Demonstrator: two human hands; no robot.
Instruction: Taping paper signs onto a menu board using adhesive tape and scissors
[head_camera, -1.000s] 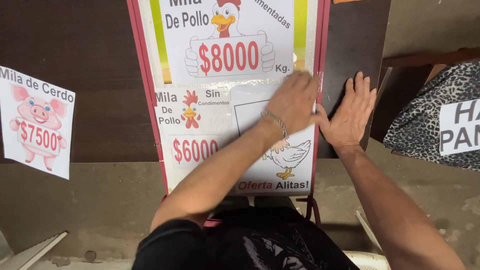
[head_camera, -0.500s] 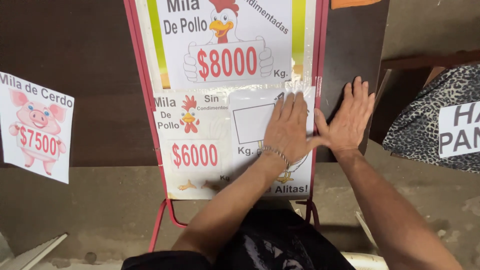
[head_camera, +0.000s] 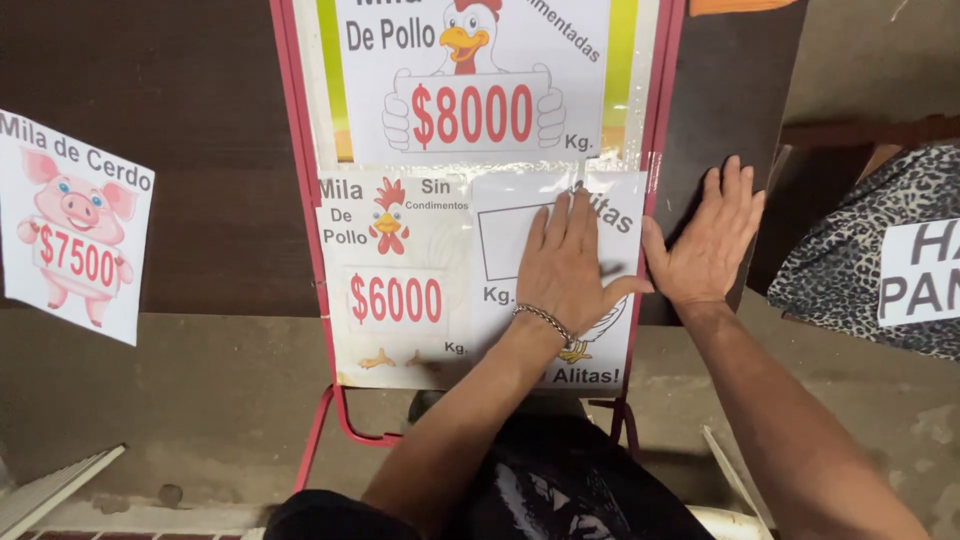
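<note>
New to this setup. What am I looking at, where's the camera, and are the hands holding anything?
There is no machine here: a person works with two bare hands. The single picture comes from a camera worn on that person's head, looking down, so both forearms come in from the bottom edge.

In front stands a sign board in a red metal frame, covered with printed paper posters. The left hand, with a chain bracelet at the wrist, lies flat on the lower right poster, a white sheet with a chicken drawing. The right hand is pressed flat at the frame's right edge, on the dark panel behind. Neither hand grips anything; the fingers are spread open.

Around it: a poster with a pig drawing to the left, leopard-print fabric to the right, and a concrete floor below.
</note>
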